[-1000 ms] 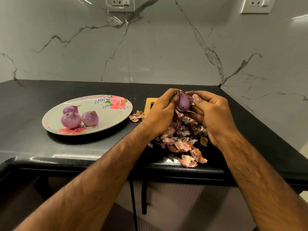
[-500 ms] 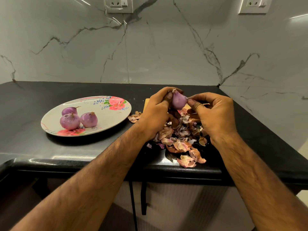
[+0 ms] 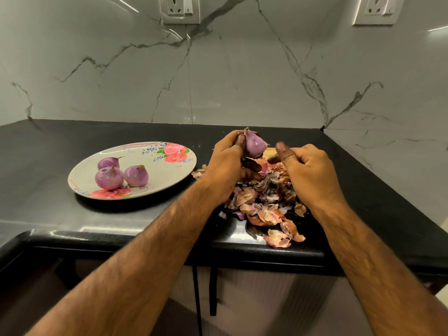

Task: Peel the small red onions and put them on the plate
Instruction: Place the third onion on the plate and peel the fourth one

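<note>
Grips an onion (image 3: pixel 254 145) in the left hand (image 3: pixel 225 166), above the heap of skins (image 3: pixel 264 207) on the counter (image 3: pixel 48 214). Curls the right hand (image 3: pixel 310 170) just beside; contents impossible to tell. Three more onions (image 3: pixel 110 178) on the plate (image 3: pixel 169 175).

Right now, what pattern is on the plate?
Pink roses on the white plate, clearest in the head view.
</note>
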